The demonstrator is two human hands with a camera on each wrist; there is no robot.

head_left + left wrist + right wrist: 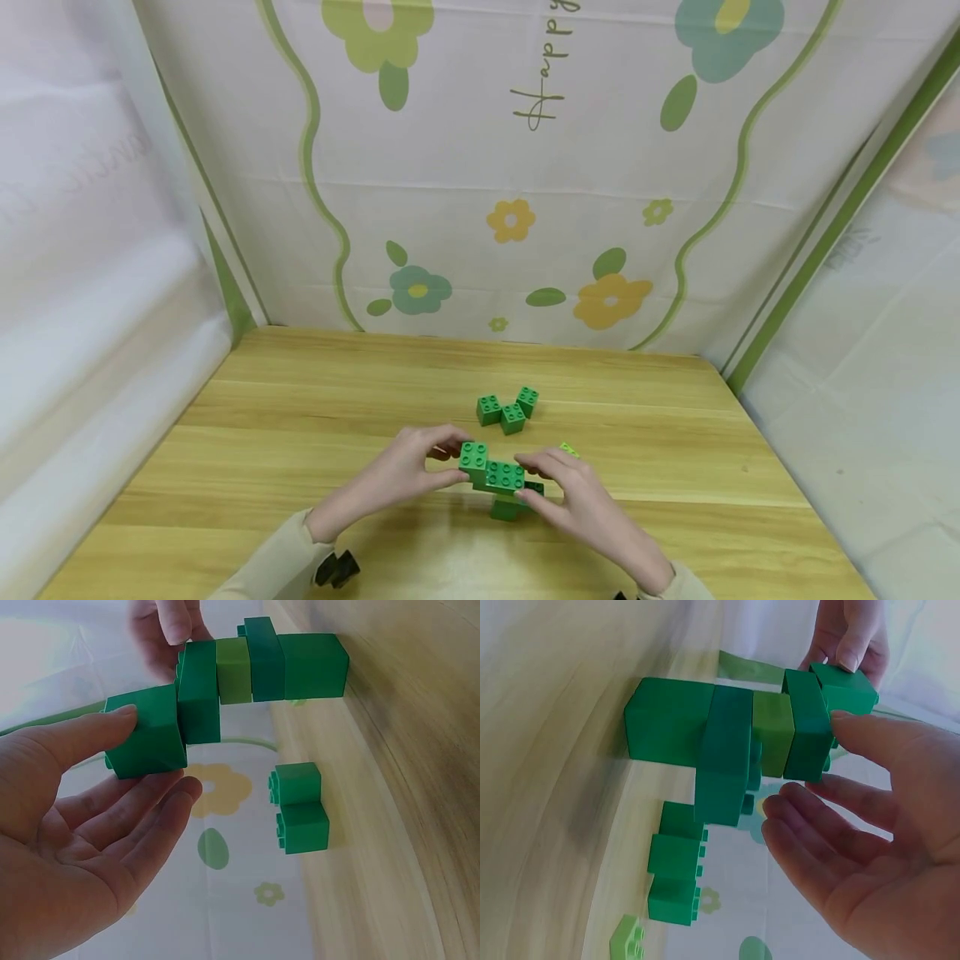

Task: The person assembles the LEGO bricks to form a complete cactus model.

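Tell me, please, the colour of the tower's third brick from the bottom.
The third brick is light green, best seen in the right wrist view.

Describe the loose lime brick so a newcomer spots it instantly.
On the wooden table, find the green stack. Just beyond the right hand there, partly hidden in the head view, sits the loose lime brick. Yellower than the three loose cubes, it stands alone, while another lime brick is built into the stack.

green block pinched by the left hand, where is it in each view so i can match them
Head: green block, below centre, in the left hand.
Left wrist: green block, upper left.
Right wrist: green block, upper right.
Shared landmark: loose green blocks, at least two showing in every view.
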